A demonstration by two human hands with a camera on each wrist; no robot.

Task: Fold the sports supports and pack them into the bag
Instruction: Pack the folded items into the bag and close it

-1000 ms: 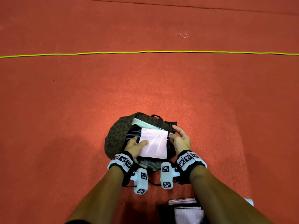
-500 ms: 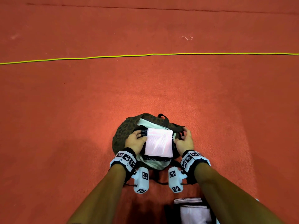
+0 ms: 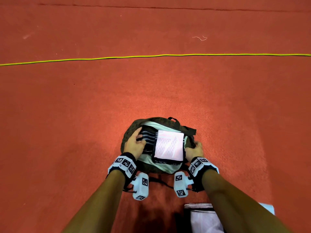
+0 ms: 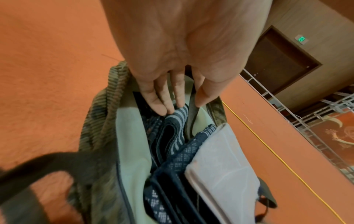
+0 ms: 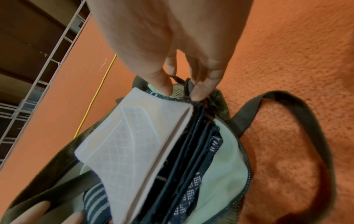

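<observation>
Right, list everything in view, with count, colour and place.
bag: one, olive patterned, pale green lining, on the carpet, open.
pink support: one, pale pink, folded, on top in the bag.
dark supports: several, navy with white stripes or dots, in the bag.
folded fabric: one pile, white, by the right forearm.
cord: one, yellow, across the carpet.
carpet: red.
left hand: on the striped support.
right hand: pinching the bag's edge.

supports (image 3: 169, 145) in bag (image 3: 129, 132) — hands flanking

Yellow cord (image 3: 151, 56) crosses red carpet (image 3: 67, 115); white thread (image 3: 200, 38) beyond it
</observation>
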